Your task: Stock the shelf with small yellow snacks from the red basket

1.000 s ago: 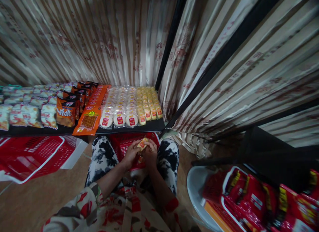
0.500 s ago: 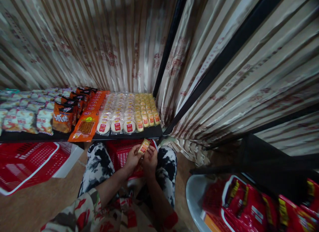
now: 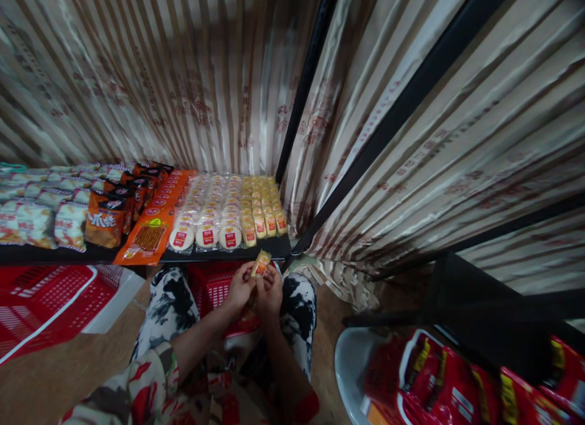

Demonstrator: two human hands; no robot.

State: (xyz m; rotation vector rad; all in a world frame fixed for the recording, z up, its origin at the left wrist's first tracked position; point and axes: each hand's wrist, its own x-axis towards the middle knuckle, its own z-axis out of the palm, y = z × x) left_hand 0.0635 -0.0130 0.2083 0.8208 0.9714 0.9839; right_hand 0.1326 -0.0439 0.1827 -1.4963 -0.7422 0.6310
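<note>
Head view shows you the striped beige curtain point(image 3: 183, 78) behind the black shelf point(image 3: 274, 247) of wrapped snacks, then the red plastic basket point(image 3: 214, 285) between your knees. Above it, your left hand point(image 3: 240, 288) and right hand point(image 3: 269, 291) both pinch one small yellow wrapped snack packet point(image 3: 261, 263), just below the shelf edge.

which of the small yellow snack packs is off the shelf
The yellow pack pinched between the left hand and right hand, just below the shelf edge. All the others lie in rows on the shelf.
</note>
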